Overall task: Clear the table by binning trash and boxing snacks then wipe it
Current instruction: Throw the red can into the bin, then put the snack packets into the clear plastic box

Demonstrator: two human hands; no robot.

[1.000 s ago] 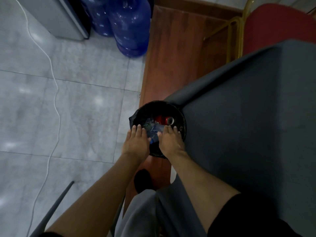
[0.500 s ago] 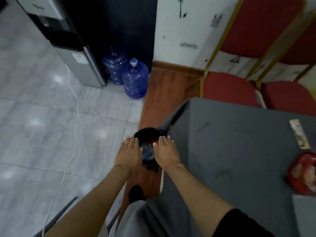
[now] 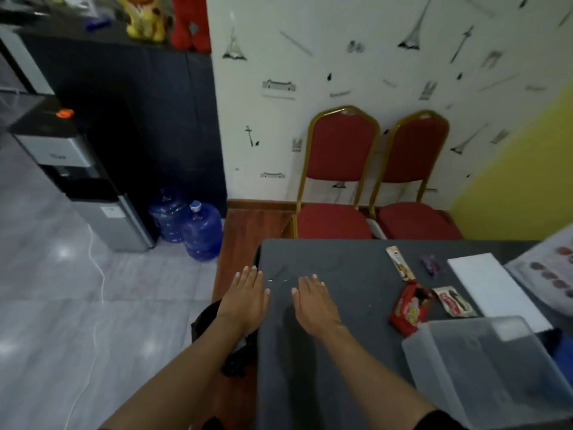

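over the edge of the table (image 3: 356, 274), left hand (image 3: 245, 297) and right hand (image 3: 313, 302) hover, each grip spread flat, holding nothing.

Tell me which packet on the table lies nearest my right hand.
The large red packet; the slim tan wrapper, purple wrapper and small red-and-white sachet lie farther away.
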